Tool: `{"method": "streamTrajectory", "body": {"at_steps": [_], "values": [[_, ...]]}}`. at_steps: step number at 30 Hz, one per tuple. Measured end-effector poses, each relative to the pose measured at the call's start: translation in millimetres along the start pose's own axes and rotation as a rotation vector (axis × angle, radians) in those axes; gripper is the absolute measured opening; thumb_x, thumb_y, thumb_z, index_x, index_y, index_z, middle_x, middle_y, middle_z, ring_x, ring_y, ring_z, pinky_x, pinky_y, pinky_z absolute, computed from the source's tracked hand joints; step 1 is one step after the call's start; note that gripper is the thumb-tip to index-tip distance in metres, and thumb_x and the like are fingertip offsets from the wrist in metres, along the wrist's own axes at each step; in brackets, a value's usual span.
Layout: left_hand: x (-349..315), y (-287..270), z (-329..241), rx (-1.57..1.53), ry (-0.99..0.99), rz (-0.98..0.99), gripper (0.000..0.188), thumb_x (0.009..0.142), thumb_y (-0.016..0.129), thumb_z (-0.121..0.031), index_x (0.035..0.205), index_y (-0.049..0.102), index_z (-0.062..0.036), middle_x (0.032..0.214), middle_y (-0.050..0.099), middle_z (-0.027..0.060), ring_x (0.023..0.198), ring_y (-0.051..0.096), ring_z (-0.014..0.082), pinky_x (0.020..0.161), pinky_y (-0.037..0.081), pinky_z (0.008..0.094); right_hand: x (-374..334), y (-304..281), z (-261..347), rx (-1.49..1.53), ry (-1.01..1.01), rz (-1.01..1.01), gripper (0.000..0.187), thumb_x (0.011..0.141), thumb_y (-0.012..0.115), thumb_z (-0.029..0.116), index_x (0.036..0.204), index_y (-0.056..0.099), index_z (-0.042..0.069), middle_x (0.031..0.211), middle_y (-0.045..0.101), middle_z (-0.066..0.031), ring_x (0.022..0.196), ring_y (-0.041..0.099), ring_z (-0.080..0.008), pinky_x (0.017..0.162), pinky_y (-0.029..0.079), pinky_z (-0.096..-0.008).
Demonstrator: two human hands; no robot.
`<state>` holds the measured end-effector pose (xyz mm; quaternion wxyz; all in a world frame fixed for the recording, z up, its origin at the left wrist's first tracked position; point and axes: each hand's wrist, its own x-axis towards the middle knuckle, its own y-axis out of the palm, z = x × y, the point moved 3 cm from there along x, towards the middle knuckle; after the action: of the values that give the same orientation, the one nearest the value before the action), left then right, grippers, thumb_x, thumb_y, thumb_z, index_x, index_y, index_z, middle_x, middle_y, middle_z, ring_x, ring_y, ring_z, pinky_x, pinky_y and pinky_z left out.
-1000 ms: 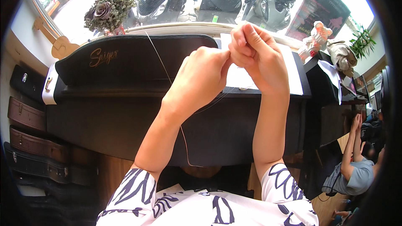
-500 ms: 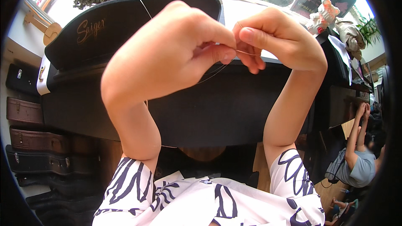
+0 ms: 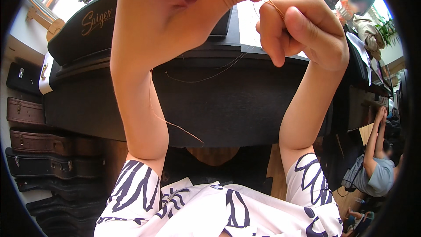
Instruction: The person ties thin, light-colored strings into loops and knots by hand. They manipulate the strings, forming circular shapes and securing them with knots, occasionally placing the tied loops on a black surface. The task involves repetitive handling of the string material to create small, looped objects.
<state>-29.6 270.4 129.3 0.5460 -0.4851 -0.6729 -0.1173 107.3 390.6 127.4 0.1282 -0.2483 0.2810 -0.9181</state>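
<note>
Both my hands are raised over a black piano-like cabinet (image 3: 228,105), close together. A thin copper-coloured wire (image 3: 275,6) runs between them. My left hand (image 3: 188,22) is closed, its thumb and index fingertip pinching the wire at the upper middle; its other fingers are curled and partly cut off by the picture's top. My right hand (image 3: 311,28) is closed, thumb against the bent index finger, with the wire looped over that finger. Loose lengths hang below: one curves under the hands, and another trails beside my left forearm (image 3: 142,118), its end free in the air.
A raised black panel (image 3: 79,35) with gold lettering stands at the back left. White paper (image 3: 250,24) lies behind the hands. Dark and brown instrument cases (image 3: 26,112) are stacked at the left. Cloth (image 3: 367,30) and a plant sit back right; another person (image 3: 379,173) is at the far right.
My left hand has risen and turned, so its palm side shows more. The right hand has shifted slightly up and right. The wire's loose end now hangs visibly by my left forearm.
</note>
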Motion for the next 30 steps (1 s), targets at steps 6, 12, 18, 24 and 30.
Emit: {"method": "streamTrajectory", "body": {"at_steps": [6, 12, 18, 24, 30], "values": [[3, 10, -7, -0.038, -0.052, 0.039, 0.027, 0.096, 0.066, -0.020, 0.080, 0.071, 0.0005, 0.059, 0.054, -0.0011, 0.053, 0.043, 0.0040, 0.047, 0.031, 0.0207, -1, 23, 21, 0.238, -0.016, -0.309, 0.055, 0.104, 0.045, 0.041, 0.074, 0.061, -0.002, 0.060, 0.053, -0.0024, 0.045, 0.036, -0.0045, 0.041, 0.024, -0.0228], [-2, 40, -48, 0.199, -0.034, 0.299, 0.018, 0.090, 0.069, -0.010, 0.076, 0.067, 0.0010, 0.055, 0.049, 0.0061, 0.047, 0.045, 0.0134, 0.049, 0.040, 0.0249, -42, 110, 26, 0.753, -0.055, -0.650, 0.045, 0.107, 0.041, 0.033, 0.072, 0.045, 0.004, 0.060, 0.031, 0.0041, 0.049, 0.025, -0.0058, 0.046, 0.018, -0.0243], [-64, 110, -97, -0.342, -0.232, 0.548, 0.023, 0.092, 0.065, -0.012, 0.076, 0.061, 0.0033, 0.057, 0.049, 0.0148, 0.050, 0.043, 0.0270, 0.050, 0.041, 0.0332, -118, 199, 89, 0.613, 0.148, -0.823, 0.045, 0.107, 0.041, 0.031, 0.072, 0.047, 0.003, 0.059, 0.038, 0.0021, 0.049, 0.030, -0.0055, 0.045, 0.021, -0.0234], [-217, 182, -161, -0.256, -0.512, 0.266, 0.006, 0.078, 0.060, -0.005, 0.073, 0.064, -0.0038, 0.071, 0.066, 0.0166, 0.069, 0.065, 0.0369, 0.062, 0.052, 0.0410, -149, 277, 98, 0.514, 0.269, -1.106, 0.046, 0.108, 0.039, 0.030, 0.081, 0.057, -0.001, 0.068, 0.054, -0.0049, 0.058, 0.053, -0.0104, 0.051, 0.040, -0.0218], [-269, 147, -221, 0.303, -0.587, 0.407, 0.015, 0.086, 0.066, -0.012, 0.074, 0.064, -0.0034, 0.068, 0.063, 0.0132, 0.063, 0.063, 0.0326, 0.056, 0.048, 0.0409, -161, 339, 68, 0.038, 0.464, -1.168, 0.032, 0.105, 0.044, 0.015, 0.093, 0.066, -0.004, 0.076, 0.064, -0.0074, 0.067, 0.063, -0.0140, 0.065, 0.053, -0.0250]]}}
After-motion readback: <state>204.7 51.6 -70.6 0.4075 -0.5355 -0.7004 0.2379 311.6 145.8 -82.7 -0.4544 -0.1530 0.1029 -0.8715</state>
